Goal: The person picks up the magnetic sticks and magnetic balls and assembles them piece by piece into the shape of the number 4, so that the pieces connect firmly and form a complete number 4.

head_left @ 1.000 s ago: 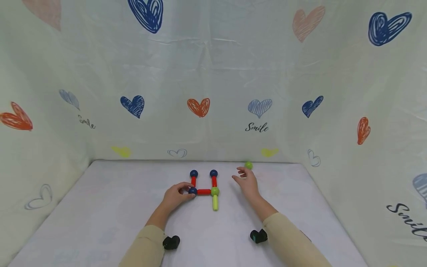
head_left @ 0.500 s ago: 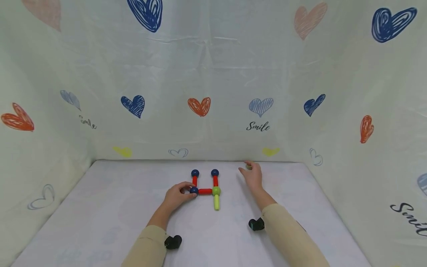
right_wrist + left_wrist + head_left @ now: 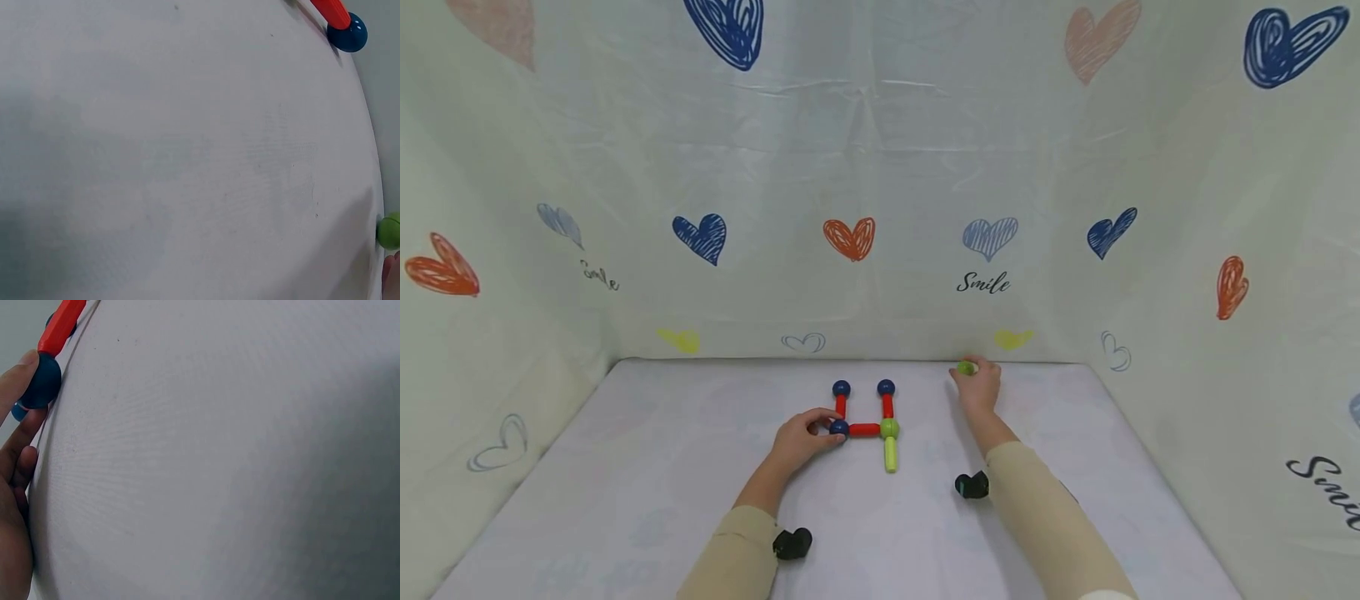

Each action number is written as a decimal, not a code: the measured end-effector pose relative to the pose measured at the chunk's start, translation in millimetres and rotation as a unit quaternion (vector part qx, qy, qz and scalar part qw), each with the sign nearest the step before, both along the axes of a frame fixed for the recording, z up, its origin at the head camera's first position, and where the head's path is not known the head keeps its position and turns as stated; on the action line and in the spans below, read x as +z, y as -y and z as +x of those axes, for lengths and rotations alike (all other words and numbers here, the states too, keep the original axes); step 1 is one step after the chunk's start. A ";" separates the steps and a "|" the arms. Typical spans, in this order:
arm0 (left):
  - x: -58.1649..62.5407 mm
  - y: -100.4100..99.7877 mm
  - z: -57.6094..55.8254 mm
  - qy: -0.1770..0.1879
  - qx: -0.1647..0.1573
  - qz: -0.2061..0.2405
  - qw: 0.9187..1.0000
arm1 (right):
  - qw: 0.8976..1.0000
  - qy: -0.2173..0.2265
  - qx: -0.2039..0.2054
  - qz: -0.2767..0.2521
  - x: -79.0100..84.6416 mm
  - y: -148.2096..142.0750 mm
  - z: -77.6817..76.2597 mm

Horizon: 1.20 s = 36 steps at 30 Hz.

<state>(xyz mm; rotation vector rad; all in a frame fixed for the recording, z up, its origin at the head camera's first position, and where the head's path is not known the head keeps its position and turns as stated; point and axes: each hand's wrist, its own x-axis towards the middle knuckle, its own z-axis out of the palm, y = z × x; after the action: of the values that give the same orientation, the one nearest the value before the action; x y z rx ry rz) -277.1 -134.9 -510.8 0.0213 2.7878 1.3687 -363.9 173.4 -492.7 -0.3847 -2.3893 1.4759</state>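
Observation:
My left hand (image 3: 800,439) pinches the dark blue ball (image 3: 839,428) at the near left corner of a ball-and-stick figure; the left wrist view shows thumb and finger on that blue ball (image 3: 42,382). A red stick (image 3: 865,430) joins it to a green ball (image 3: 890,428). Two more red sticks run away from these to a blue ball (image 3: 842,389) on the left and another blue ball (image 3: 886,387) on the right. Toward me points a light green stick (image 3: 891,455). At the table's far edge my right hand (image 3: 983,388) grips a loose green ball (image 3: 966,367).
The pieces lie on a white-covered table (image 3: 685,433). A pale curtain (image 3: 910,192) printed with hearts rises right behind its far edge and along both sides. Black wrist cameras (image 3: 793,543) hang beside the sleeves.
My right hand has reached forward and a little right to the loose green ball, and its fingers have closed on it. The left hand keeps its hold on the blue ball.

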 end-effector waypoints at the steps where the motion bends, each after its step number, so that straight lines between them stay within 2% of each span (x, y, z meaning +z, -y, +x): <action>1: 0.1 0.1 -0.1 0.001 0.000 0.000 1.000 | 1.000 0.001 0.001 -0.001 -0.1 -0.6 -0.9; 12: -1.1 -0.5 0.2 0.005 0.003 -0.004 1.000 | 0.998 0.019 0.002 -0.056 -10.0 -7.3 -8.0; 25: -0.1 0.2 -0.9 -0.001 -0.003 -0.001 1.000 | 0.998 0.008 -0.029 -0.050 -20.5 -5.3 -18.2; 36: -2.4 1.0 -1.7 -0.002 -0.001 0.002 1.000 | 0.998 0.004 -0.054 -0.041 -18.7 -3.5 -18.4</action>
<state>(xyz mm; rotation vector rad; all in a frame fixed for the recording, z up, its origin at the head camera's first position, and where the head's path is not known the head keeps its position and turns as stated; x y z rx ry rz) -278.8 -135.9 -513.2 0.0270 2.7870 1.3747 -382.3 176.9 -511.4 -0.5300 -2.2816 1.5288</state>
